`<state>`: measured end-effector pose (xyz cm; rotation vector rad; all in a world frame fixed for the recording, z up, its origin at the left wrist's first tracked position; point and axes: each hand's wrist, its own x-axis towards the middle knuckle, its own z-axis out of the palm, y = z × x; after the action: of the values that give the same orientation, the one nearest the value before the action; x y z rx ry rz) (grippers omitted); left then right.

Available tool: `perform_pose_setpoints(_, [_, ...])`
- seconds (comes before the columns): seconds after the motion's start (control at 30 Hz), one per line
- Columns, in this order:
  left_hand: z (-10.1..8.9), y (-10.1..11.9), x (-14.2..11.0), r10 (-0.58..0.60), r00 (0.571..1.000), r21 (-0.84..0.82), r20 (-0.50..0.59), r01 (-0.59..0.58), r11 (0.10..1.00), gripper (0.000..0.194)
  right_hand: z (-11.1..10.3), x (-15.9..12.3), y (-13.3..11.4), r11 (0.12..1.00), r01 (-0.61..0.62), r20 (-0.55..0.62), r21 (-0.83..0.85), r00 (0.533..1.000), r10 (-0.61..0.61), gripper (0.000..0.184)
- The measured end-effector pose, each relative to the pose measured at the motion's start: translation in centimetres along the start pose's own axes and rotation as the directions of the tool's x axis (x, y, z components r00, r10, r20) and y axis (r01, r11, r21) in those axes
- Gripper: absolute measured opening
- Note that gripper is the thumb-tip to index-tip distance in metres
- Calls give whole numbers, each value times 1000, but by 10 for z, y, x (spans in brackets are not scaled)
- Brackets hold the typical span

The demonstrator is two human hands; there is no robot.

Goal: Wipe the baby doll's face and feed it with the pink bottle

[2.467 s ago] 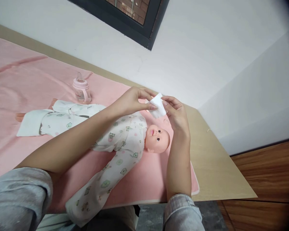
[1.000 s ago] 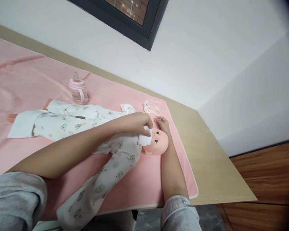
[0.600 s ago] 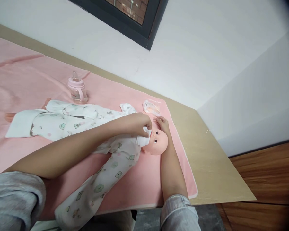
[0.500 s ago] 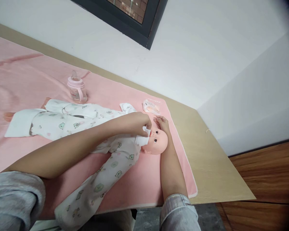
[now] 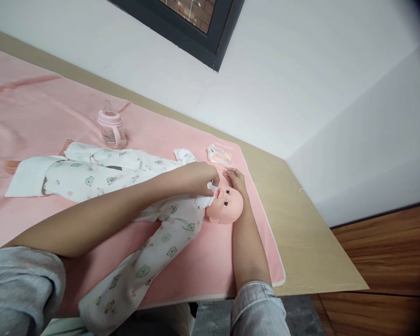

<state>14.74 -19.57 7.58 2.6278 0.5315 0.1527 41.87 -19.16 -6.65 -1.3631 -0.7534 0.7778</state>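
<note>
A baby doll (image 5: 227, 205) in a white printed sleepsuit lies on its back on a pink blanket (image 5: 38, 112), head to the right. My left hand (image 5: 199, 177) is closed on a small white wipe (image 5: 206, 198), held at the doll's chin and neck below its mouth. My right hand (image 5: 235, 179) rests against the far side of the doll's head, fingers curved round it. My right forearm passes close beside the top of the head.
A pink baby bottle (image 5: 111, 128) stands on the blanket beyond the doll's legs. A small clear packet (image 5: 220, 154) lies near the blanket's far right corner. The wooden tabletop (image 5: 308, 242) ends at the right over a wooden floor. A white wall runs behind.
Both hands came down from holding the wipe above the doll. The left hand then drew the wipe from the doll's mouth and cheek down to its chin and neck.
</note>
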Motion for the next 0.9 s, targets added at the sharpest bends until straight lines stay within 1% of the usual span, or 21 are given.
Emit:
perform_pose_setpoints(0.13, [-1,1,-1,11,1000,0,-25,-11,1000,8,-1,3,2,1000,-2,-1,2,1000,2,17])
perform_pose_setpoints(0.23, [-2,1,-1,-1,999,42,-35,3,999,9,-1,2,3,1000,4,3,3,1000,-4,17])
perform_pose_setpoints(0.4, [-2,1,-1,15,999,72,-44,-12,997,9,-3,-1,3,1000,20,30,-11,999,-19,21])
perform_pose_setpoints(0.53, [0,-2,0,39,995,65,-95,-33,997,7,-3,2,5,1000,5,13,-4,1000,-5,18])
perform_pose_setpoints(0.63, [3,-5,3,62,992,78,-105,-54,995,8,-3,6,7,1000,-6,5,2,1000,6,18])
perform_pose_setpoints(0.73, [5,-10,5,95,987,89,-129,-84,992,11,-4,8,8,1000,-13,1,-3,1000,13,19])
perform_pose_setpoints(0.8, [7,-12,7,112,982,86,-151,-100,991,18,-4,8,9,1000,-18,0,1,1000,18,20])
perform_pose_setpoints(0.9, [9,-14,10,104,982,97,-160,-90,991,26,-5,8,10,1000,-2,24,16,1000,2,22])
